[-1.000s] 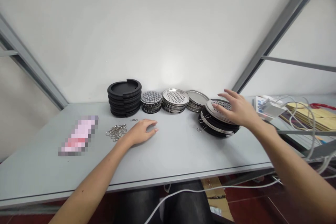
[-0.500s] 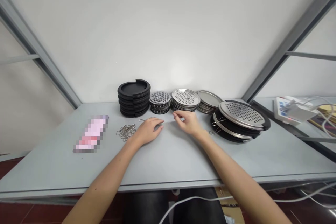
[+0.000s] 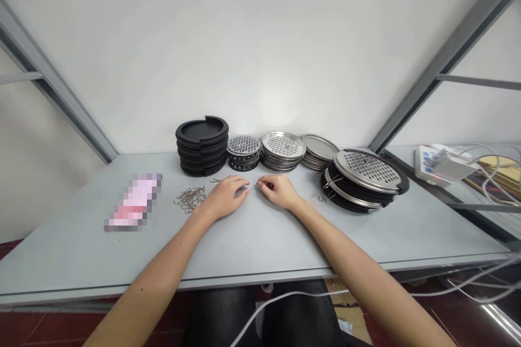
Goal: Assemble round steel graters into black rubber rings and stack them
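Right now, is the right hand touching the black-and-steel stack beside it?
Apart: the head view shows tabletop between the right hand and the black-and-steel stack.

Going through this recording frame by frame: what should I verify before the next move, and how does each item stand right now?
1. Left hand and right hand on the grey table top, apart: ok.
2. Both hands empty: cannot tell, curled fingers hide any small item.
3. Loose wire clip beside the left hand: ok.
4. Heap of wire clips together: ok.
5. Black ring stack upright: ok.
6. Steel disc and black ring stack level: not ok, it sits tilted.
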Available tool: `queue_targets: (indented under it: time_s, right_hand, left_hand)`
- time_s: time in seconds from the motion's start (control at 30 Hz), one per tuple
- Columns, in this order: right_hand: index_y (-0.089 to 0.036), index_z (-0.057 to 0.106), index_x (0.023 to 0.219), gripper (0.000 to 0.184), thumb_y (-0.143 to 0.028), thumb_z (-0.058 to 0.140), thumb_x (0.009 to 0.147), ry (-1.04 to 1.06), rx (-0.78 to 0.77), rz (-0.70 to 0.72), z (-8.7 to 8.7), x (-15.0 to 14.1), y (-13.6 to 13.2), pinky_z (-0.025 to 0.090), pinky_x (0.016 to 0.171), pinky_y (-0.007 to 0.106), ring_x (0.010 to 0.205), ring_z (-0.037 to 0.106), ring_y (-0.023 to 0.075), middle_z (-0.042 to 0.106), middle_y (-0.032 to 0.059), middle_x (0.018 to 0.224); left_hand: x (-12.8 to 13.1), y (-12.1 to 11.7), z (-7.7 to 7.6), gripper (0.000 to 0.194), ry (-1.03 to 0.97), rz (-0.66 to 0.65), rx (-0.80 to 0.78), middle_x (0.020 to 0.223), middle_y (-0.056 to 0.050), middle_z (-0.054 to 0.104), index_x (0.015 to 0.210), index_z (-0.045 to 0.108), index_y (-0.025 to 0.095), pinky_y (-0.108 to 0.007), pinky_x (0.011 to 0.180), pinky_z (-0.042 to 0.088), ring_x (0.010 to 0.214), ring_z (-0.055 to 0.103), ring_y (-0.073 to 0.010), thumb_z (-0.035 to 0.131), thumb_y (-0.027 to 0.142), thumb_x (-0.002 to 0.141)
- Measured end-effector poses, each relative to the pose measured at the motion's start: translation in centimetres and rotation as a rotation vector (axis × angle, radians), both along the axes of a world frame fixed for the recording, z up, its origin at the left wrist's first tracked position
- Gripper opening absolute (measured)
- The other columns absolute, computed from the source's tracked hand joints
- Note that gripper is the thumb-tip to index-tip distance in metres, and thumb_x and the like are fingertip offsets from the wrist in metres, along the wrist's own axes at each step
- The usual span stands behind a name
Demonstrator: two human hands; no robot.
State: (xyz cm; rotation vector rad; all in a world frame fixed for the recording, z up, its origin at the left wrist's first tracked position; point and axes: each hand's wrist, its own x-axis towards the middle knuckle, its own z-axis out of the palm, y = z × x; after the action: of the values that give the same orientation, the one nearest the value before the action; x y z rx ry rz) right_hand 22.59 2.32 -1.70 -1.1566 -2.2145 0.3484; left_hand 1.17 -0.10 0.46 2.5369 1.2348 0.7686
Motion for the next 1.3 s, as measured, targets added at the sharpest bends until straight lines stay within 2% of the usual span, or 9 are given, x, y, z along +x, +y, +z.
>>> queue_targets:
  time_s: [0.13,0.27,0.4,0.5,0.63,0.77,0.87,1.1,1.3]
  right_hand:
    - [-0.021,0.072,0.089,0.021,-0.022,0.051,0.086,0.037,0.023,-0.04,-0.1,0.2,0.1,0.046,0.066,0.028,0.069,0.062,0.0173,0.073,0.0039,0.082]
    - [-0.02,0.07,0.095,0.022,-0.022,0.049,0.087,0.172,0.209,-0.144,0.2,0.4,0.2,0.05,0.08,0.033,0.088,0.063,0.021,0.071,0.0068,0.092]
    - [-0.021,0.067,0.1,0.023,-0.023,0.048,0.088,0.217,0.416,-0.25,1.0,1.2,0.2,0.047,0.094,0.039,0.103,0.059,0.0241,0.067,0.01,0.105]
    - [-0.019,0.06,0.117,0.033,-0.027,0.049,0.087,0.184,0.49,-0.408,1.6,2.0,0.5,0.039,0.104,0.047,0.119,0.05,0.0288,0.058,0.0138,0.125]
    - [-0.012,0.04,0.138,0.052,-0.036,0.041,0.091,0.196,0.428,-0.593,1.9,2.9,1.5,0.029,0.111,0.054,0.134,0.035,0.0318,0.044,0.0199,0.14]
    - [-0.004,0.04,0.135,0.059,-0.045,0.029,0.095,0.231,0.271,-0.747,1.6,3.5,2.8,0.024,0.112,0.058,0.139,0.028,0.0357,0.038,0.0265,0.144]
    - [-0.001,0.042,0.132,0.066,-0.052,0.025,0.095,0.229,0.206,-0.801,1.3,4.0,3.5,0.022,0.111,0.061,0.142,0.021,0.0394,0.03,0.0303,0.148]
    - [0.004,0.052,0.123,0.071,-0.055,0.025,0.094,0.093,0.183,-0.839,0.7,4.9,4.3,0.02,0.111,0.062,0.14,0.025,0.0427,0.037,0.0336,0.143]
    - [0.001,0.06,0.114,0.069,-0.053,0.022,0.095,0.089,0.175,-0.862,0.6,5.6,4.9,0.02,0.109,0.061,0.135,0.031,0.0423,0.046,0.031,0.137]
  left_hand:
    - [0.1,-0.1,0.0,0.028,0.014,0.01,-0.003,0.113,-0.009,0.067,0.112,0.067,0.017,-0.039,0.098,0.047,0.107,0.059,-0.0246,0.05,0.027,0.092]
    - [0.1,-0.1,-0.1,0.028,0.023,0.012,-0.006,0.114,-0.009,0.067,0.112,0.067,0.016,-0.04,0.098,0.046,0.108,0.059,-0.0255,0.05,0.027,0.092]
    - [0.1,-0.1,-0.2,0.028,0.031,0.006,-0.007,0.113,-0.009,0.067,0.112,0.067,0.016,-0.039,0.098,0.046,0.107,0.059,-0.0248,0.049,0.027,0.092]
    - [0.2,-0.1,-0.3,0.029,0.034,-0.004,-0.017,0.113,-0.009,0.066,0.112,0.067,0.017,-0.039,0.097,0.047,0.106,0.059,-0.0246,0.049,0.027,0.092]
    - [0.2,-0.2,-0.3,0.029,0.033,-0.011,-0.03,0.114,-0.009,0.066,0.112,0.066,0.017,-0.04,0.096,0.047,0.106,0.059,-0.0247,0.048,0.027,0.092]
    - [0.3,-0.2,-0.1,0.028,0.044,-0.004,-0.043,0.112,-0.009,0.066,0.11,0.067,0.018,-0.04,0.095,0.048,0.105,0.059,-0.0247,0.048,0.028,0.092]
    - [0.3,-0.3,0.0,0.028,0.047,-0.012,-0.043,0.11,-0.008,0.067,0.108,0.068,0.019,-0.039,0.094,0.048,0.103,0.06,-0.0245,0.048,0.029,0.092]
    - [0.4,-0.5,0.1,0.032,0.036,-0.01,-0.047,0.118,-0.009,0.065,0.117,0.064,0.018,-0.039,0.098,0.047,0.109,0.059,-0.0251,0.048,0.03,0.093]
    - [0.4,-0.5,0.0,0.033,0.042,-0.02,-0.046,0.12,-0.009,0.065,0.12,0.063,0.018,-0.04,0.1,0.046,0.111,0.059,-0.0247,0.049,0.029,0.093]
